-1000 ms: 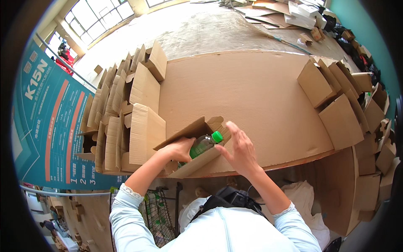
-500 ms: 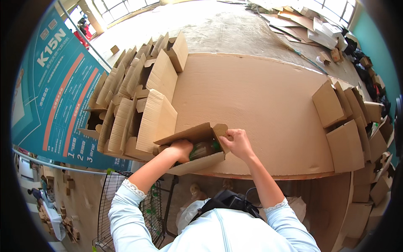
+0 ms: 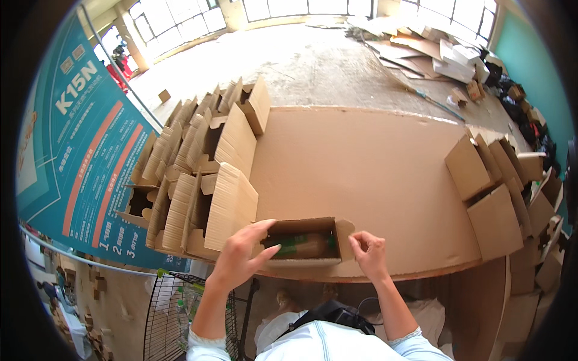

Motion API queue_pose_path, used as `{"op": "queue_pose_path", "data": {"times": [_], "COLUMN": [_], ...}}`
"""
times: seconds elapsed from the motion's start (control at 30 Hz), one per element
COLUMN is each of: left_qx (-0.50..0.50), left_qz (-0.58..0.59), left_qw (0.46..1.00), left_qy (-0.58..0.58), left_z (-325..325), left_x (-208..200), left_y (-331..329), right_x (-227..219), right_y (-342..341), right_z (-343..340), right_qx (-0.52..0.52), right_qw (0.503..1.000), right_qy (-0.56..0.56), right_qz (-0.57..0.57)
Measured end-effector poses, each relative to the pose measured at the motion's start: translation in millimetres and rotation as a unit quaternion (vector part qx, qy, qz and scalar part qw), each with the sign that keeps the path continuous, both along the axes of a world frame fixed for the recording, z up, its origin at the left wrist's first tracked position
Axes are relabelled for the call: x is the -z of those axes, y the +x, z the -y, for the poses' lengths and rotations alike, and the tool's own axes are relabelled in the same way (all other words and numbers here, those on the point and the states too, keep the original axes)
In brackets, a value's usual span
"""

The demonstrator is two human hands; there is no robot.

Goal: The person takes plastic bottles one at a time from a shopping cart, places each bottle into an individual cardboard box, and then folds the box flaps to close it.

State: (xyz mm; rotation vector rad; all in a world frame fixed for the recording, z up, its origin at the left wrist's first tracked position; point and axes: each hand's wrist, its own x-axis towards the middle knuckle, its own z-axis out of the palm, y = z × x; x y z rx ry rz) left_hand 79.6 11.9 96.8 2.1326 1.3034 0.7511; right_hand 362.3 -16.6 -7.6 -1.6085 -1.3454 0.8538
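Observation:
A small open-topped brown cardboard carton [image 3: 304, 262] rests at the table's near edge. Inside lies a clear bottle [image 3: 311, 245] with green parts, partly shaded by the carton's walls. My left hand [image 3: 244, 253] is at the carton's left end, thumb and fingers spread apart, the thumb reaching over the near corner. At the opposite end, my right hand [image 3: 368, 251] has its fingers curled together in a pinch on the edge of the raised side flap [image 3: 344, 237].
Rows of open cartons [image 3: 232, 198] stand along the table's left side, with more cartons [image 3: 497, 210] on the right. Below left is a black wire cart [image 3: 171, 310] holding green-capped bottles. A blue printed banner [image 3: 84, 162] rises beyond the left edge of the brown tabletop [image 3: 361, 174].
My left hand has come out of the carton and opened. The carton has shifted right and straightened along the table edge. My right hand has moved right and down with the flap.

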Motion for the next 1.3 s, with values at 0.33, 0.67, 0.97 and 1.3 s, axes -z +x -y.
{"op": "queue_pose_path", "data": {"times": [0.33, 0.67, 0.97, 1.3], "left_qx": [-0.200, -0.003, 0.127, -0.092], "left_qz": [0.062, -0.175, -0.317, -0.265], "left_qw": [0.977, 0.984, 0.935, 0.948], "left_qy": [-0.032, 0.046, 0.100, 0.148], "left_z": [38, -1, -8, -40], "left_x": [99, 88, 83, 121], "left_y": [-19, -31, -18, 35], "right_x": [4, 6, 10, 21], "right_y": [-40, -18, -43, -19], "right_z": [19, -34, 0, -73], "right_qx": [-0.186, -0.285, -0.320, -0.169], "right_qw": [0.972, 0.875, 0.835, 0.877], "right_qy": [0.095, 0.202, 0.172, 0.223], "right_qz": [0.110, 0.334, 0.413, 0.391]}}
